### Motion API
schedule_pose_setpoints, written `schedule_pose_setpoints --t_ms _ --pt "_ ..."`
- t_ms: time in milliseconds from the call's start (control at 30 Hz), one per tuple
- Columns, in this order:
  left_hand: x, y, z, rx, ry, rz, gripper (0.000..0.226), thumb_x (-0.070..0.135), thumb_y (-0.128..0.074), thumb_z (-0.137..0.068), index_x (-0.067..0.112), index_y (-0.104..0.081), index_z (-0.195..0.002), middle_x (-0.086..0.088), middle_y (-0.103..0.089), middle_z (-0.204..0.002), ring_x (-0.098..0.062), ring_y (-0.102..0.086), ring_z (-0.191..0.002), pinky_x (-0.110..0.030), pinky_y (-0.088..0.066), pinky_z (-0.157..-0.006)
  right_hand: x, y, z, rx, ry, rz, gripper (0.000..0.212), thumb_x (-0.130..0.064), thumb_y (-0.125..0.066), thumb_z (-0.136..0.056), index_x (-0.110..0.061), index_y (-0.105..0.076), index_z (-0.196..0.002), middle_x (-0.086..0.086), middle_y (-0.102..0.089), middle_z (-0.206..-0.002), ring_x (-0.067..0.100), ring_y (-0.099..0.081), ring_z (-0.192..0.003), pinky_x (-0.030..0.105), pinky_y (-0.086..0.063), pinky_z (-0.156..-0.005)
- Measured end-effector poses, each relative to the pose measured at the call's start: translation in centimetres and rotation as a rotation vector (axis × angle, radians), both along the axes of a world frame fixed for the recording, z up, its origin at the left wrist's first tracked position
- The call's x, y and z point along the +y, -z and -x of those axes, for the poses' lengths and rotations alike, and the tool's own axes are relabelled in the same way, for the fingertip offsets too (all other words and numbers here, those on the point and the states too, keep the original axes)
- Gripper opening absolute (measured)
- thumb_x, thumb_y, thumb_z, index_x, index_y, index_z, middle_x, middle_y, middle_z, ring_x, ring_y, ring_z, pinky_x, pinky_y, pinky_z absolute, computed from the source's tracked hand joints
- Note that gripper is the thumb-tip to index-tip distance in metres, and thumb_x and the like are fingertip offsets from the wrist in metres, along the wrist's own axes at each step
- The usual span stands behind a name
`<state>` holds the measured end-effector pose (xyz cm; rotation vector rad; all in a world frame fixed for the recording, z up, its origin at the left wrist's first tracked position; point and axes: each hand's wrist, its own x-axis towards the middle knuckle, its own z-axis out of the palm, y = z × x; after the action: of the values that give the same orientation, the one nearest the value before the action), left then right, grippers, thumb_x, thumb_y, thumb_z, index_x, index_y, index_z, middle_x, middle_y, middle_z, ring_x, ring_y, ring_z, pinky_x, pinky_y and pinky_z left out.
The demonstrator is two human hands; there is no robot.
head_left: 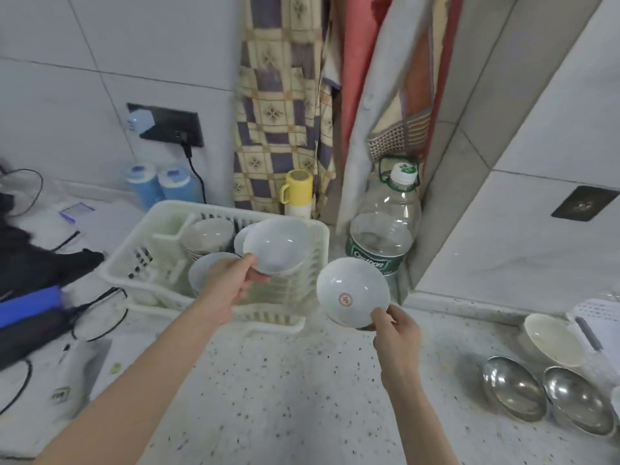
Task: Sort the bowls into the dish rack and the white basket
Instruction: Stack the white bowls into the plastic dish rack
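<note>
A: Left hand [231, 280] pinching a white bowl [276, 246] by its rim, bowl at the hand's one o'clock, right over the dish rack [214, 260].

B: And the right hand [396, 333]?

A: Gripping a marked bowl [352, 297] at its eleven o'clock, beside the rack. Steel bowls [547, 394] wait at four o'clock.

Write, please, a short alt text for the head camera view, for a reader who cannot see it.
A person holds two white bowls over a speckled counter: the left hand grips one above a white dish rack already holding bowls, the right hand another beside it. Two steel bowls lie far right.
</note>
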<state>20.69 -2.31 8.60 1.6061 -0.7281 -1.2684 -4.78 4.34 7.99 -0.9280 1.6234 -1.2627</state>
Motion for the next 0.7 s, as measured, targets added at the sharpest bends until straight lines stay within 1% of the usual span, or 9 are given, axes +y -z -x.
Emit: schedule_pose_setpoints --t_ms 67,133,200,300,367,433,533,600,700 --pt "0.1 0.4 -2.7 0.073 -0.044 0.017 0.013 0.016 -0.054 -0.09 0.008 -0.065 -0.09 -0.013 -0.075 -0.076 -0.009 -0.025 -0.043 -0.018 -0.02 -0.035 -2.0 -0.7 -2.1 0.065 -0.081 -0.011 0.016 -0.011 -0.054 -0.084 -0.017 -0.068 -0.089 0.002 -0.071 -0.074 -0.002 -0.059 -0.048 0.025 -0.037 -0.053" --pt "0.2 0.6 -4.9 0.095 -0.087 0.039 0.01 0.013 -0.054 -0.09 0.008 -0.061 -0.088 -0.013 -0.075 -0.069 -0.008 -0.023 -0.038 -0.016 -0.019 -0.032 -3.9 -1.0 -4.0 0.145 -0.133 -0.022 0.021 -0.017 -0.056 -0.083 -0.02 -0.064 -0.102 -0.003 -0.073 -0.074 0.008 -0.07 -0.066 0.029 -0.042 -0.056" --pt "0.3 0.8 -6.8 0.077 -0.106 0.051 0.011 0.013 -0.055 -0.09 0.008 -0.061 -0.083 -0.012 -0.074 -0.067 -0.007 -0.024 -0.036 -0.015 -0.021 -0.031 -5.7 -1.1 -5.7 0.264 -0.17 -0.053 0.024 -0.024 -0.057 -0.082 -0.023 -0.058 -0.106 -0.004 -0.073 -0.065 0.015 -0.07 -0.072 0.029 -0.043 -0.057" --pt "0.5 0.8 -9.2 0.059 -0.123 0.056 0.013 0.015 -0.057 -0.091 0.009 -0.062 -0.081 -0.01 -0.074 -0.066 -0.006 -0.025 -0.037 -0.015 -0.023 -0.032 -7.7 -1.0 -7.8 0.498 -0.239 -0.132 0.025 -0.031 -0.055 -0.082 -0.023 -0.057 -0.105 -0.004 -0.072 -0.06 0.014 -0.065 -0.075 0.029 -0.045 -0.061" --pt "0.6 0.7 -10.4 0.057 -0.12 0.05 0.014 0.015 -0.057 -0.091 0.006 -0.064 -0.083 -0.009 -0.073 -0.065 -0.006 -0.025 -0.036 -0.015 -0.024 -0.032 -8.7 -0.8 -8.9 0.635 -0.266 -0.184 0.023 -0.03 -0.053 -0.082 -0.017 -0.062 -0.098 -0.001 -0.073 -0.063 0.015 -0.063 -0.071 0.027 -0.046 -0.061" --pt "0.6 0.7 -11.2 0.05 -0.1 0.034 0.02 0.016 -0.056 -0.091 0.0 -0.067 -0.089 -0.002 -0.069 -0.054 -0.005 -0.025 -0.033 -0.014 -0.023 -0.033 -9.3 -0.6 -9.7 0.732 -0.278 -0.228 0.025 -0.026 -0.052 -0.081 -0.008 -0.067 -0.089 0.006 -0.074 -0.068 0.017 -0.057 -0.06 0.025 -0.042 -0.055" --pt "0.3 1.1 -11.9 0.05 -0.072 0.019 0.026 0.017 -0.056 -0.093 -0.007 -0.068 -0.097 0.006 -0.057 -0.04 -0.004 -0.024 -0.031 -0.013 -0.023 -0.033 -9.9 -0.3 -10.6 0.796 -0.284 -0.281 0.03 -0.022 -0.05 -0.081 0.001 -0.07 -0.082 0.011 -0.075 -0.073 0.017 -0.048 -0.052 0.024 -0.038 -0.05" --pt "-0.1 1.6 -12.1 0.062 -0.067 0.023 0.028 0.016 -0.055 -0.093 -0.009 -0.067 -0.098 0.007 -0.054 -0.038 -0.004 -0.024 -0.03 -0.013 -0.024 -0.032 -10.3 -0.1 -11.1 0.82 -0.304 -0.304 0.031 -0.02 -0.05 -0.082 0.003 -0.07 -0.081 0.011 -0.074 -0.071 0.015 -0.047 -0.048 0.023 -0.037 -0.048" --pt "-0.8 2.4 -12.2 0.079 -0.092 0.025 0.027 0.015 -0.056 -0.091 -0.009 -0.068 -0.093 0.005 -0.06 -0.043 -0.004 -0.025 -0.031 -0.013 -0.025 -0.032 -11.0 0.2 -12.0 0.885 -0.352 -0.359 0.03 -0.021 -0.049 -0.084 0.001 -0.068 -0.085 0.01 -0.075 -0.076 0.016 -0.05 -0.051 0.023 -0.041 -0.05"
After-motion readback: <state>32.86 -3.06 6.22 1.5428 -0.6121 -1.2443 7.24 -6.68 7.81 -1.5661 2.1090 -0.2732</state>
